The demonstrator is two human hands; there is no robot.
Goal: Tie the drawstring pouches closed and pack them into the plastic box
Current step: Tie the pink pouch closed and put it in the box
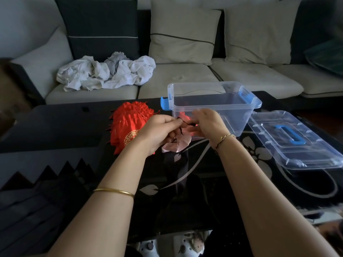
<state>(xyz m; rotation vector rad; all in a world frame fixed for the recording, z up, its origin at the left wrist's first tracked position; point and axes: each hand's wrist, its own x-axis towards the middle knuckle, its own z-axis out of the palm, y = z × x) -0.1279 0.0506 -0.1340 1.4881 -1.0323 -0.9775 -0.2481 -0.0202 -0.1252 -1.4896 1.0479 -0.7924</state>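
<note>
A black glass coffee table with a pale flower pattern fills the near part of this dim sitting room. Just above it, both hands work at one small pink pouch, which hangs under the fingers; I cannot tell whether its bottom touches the glass. The left hand pinches the dark drawstring at the pouch's gathered neck. The right hand pinches the cord's other end, out toward three o'clock.

The pouch looks feather-light, limp and satiny, probably slippery. I'd judge the cords, not the cloth, the place to grip, close to the neck so a knot seats tight.

At ten o'clock of the hands lies a heap of red pouches, equally soft. At one o'clock stands the clear plastic box, open, with its lid at three o'clock. Beyond, a sofa carries crumpled white laundry.
</note>
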